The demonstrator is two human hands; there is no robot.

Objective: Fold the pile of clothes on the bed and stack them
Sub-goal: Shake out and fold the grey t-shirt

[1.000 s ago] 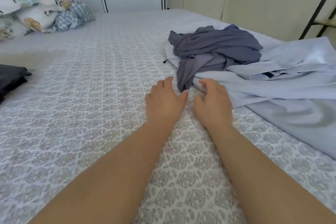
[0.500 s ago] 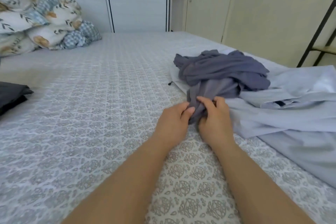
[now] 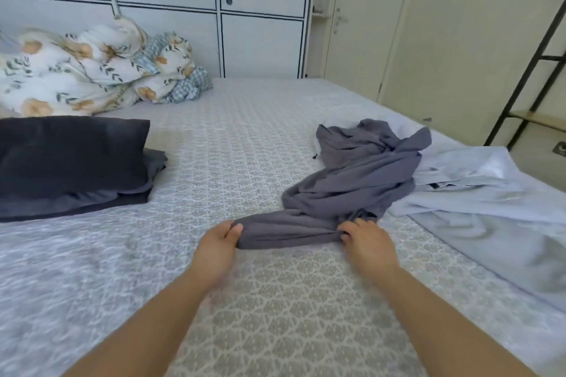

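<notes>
Closest to me, my two arms reach out over the bed (image 3: 214,168). My left hand (image 3: 218,244) pinches one end of the hem of the gray shirt (image 3: 352,180), with the thumb on top and the fingers curled under the cloth. My right hand (image 3: 366,243) pinches the other end of that hem, fingers curled round a bunch of it. The strip of hem between my hands lies flat and runs side to side, left to right. The rest of the shirt does not follow that line. It trails away from my hands, up and to the right, in a long twisted rope. So the bulk of the shirt sits nearer my right hand than my left. I think the next move has to drag the shirt toward me and to the left, onto the bare part of the bed, so the twist can shake out. The far end of the shirt lies on a pale blue shirt (image 3: 477,193), which is spread out on the right, and it may get pulled along too. Off to the left, well apart from my hands, sits a dark stack (image 3: 70,159) of folded clothes. Farthest back on the left is a flowery blanket (image 3: 92,70), rolled up in a heap.
</notes>
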